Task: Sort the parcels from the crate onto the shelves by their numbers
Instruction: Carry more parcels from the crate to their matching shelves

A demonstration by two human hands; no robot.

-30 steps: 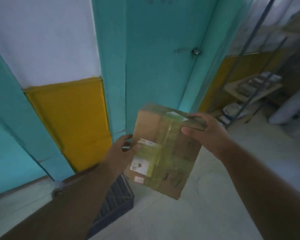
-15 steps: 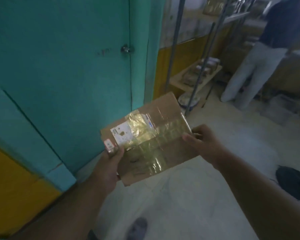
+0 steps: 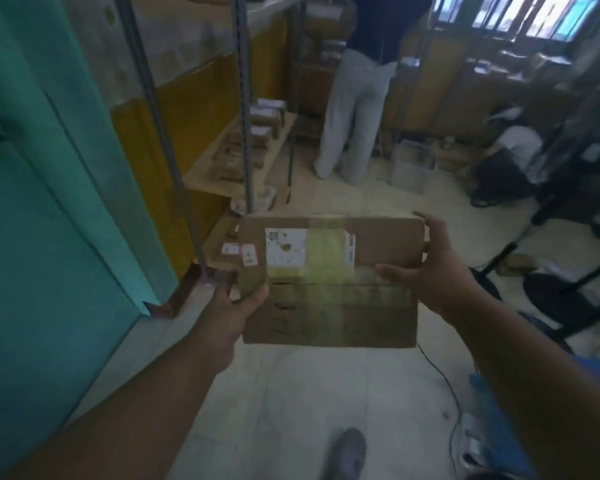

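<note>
I hold a flat cardboard parcel (image 3: 340, 306) level in front of me, its top crossed by yellowish tape and carrying a white label. My left hand (image 3: 234, 303) grips its left edge, thumb on top. My right hand (image 3: 440, 268) holds the right edge, thumb on the top face and fingers around the far corner. Ahead on the left stands a metal-framed shelf (image 3: 274, 147) with several small parcels lying on its low wooden board. The crate is out of view.
A teal door and wall (image 3: 42, 202) close off the left side. A person in light trousers (image 3: 357, 109) stands ahead at the far shelves. Black stand legs (image 3: 520, 244) and a cable (image 3: 444, 379) lie on the floor at right. My shoe (image 3: 349, 452) shows below.
The view has swung right, from the yellow-and-teal wall and door to the aisle with shelves and a person. The parcel has turned from tilted to level in both hands.
</note>
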